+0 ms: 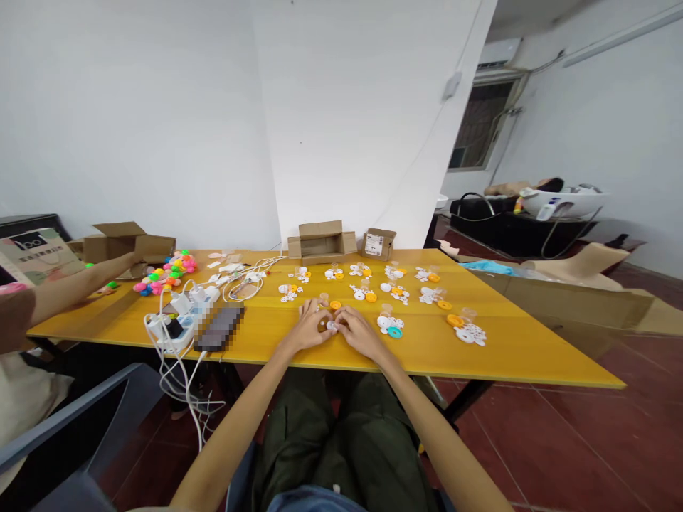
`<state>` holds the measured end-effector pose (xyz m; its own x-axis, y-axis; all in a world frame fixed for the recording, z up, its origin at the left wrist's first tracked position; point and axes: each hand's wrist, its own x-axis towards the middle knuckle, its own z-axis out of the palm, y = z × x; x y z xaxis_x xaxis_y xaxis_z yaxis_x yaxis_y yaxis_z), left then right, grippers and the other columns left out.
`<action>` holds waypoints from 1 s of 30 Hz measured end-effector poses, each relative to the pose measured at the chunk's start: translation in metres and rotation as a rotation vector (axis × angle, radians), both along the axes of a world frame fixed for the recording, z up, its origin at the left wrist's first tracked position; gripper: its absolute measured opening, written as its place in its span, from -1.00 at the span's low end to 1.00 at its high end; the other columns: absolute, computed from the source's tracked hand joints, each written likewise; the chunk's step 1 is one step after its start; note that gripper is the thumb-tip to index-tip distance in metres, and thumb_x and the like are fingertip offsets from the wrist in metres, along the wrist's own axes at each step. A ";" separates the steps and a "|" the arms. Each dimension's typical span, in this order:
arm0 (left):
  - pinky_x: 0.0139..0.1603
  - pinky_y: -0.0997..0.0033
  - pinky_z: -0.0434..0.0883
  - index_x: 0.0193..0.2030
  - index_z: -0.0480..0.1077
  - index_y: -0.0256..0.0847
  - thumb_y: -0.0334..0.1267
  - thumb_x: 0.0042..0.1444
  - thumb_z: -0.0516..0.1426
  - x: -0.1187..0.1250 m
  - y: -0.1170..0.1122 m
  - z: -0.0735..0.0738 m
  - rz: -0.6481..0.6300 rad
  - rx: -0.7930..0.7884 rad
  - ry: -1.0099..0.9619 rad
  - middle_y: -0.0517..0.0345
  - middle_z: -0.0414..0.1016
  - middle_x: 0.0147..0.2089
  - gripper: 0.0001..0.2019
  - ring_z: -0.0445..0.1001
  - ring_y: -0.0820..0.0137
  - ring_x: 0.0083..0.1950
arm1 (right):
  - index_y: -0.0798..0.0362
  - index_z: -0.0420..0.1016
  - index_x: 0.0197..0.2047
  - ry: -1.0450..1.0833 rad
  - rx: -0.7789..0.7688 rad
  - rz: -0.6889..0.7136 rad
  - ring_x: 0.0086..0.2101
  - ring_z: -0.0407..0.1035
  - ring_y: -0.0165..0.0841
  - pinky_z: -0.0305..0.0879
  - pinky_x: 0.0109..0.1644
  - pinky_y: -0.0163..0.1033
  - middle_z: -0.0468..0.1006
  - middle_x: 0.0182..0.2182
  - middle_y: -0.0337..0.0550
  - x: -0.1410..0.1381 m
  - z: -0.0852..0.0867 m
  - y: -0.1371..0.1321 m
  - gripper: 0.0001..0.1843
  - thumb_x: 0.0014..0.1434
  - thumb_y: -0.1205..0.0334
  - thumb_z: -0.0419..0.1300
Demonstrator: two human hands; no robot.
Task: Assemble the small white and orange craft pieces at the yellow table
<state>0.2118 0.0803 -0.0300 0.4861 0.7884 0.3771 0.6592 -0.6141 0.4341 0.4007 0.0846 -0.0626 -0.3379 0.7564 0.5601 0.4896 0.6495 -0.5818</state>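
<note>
Head view: left hand (308, 327) and right hand (356, 331) are pinching a small whitish plastic-looking piece (331, 326) between fingertips near the yellow wooden surface's (267, 343) front edge, risking, if grip is slackening, a drop lapward.

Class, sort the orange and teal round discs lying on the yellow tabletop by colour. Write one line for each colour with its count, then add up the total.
Orange discs: 11, as best I can count, since the farthest are small and partly overlapped
Teal disc: 1
Total: 12
</note>
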 end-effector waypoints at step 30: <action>0.25 0.01 0.22 -0.22 0.50 -0.06 -0.07 0.16 0.27 -0.001 0.001 -0.001 0.014 -0.023 -0.012 0.05 0.33 0.16 -0.84 0.22 0.08 0.24 | -0.07 0.39 -0.30 -0.074 0.005 -0.013 -0.14 0.39 -0.21 0.35 0.02 -0.09 0.50 -0.22 -0.14 0.001 -0.003 0.003 -0.83 0.33 0.32 0.06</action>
<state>0.2110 0.0817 -0.0313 0.4705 0.8037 0.3643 0.6621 -0.5944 0.4564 0.4020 0.0871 -0.0661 -0.3689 0.7584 0.5374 0.5394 0.6455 -0.5407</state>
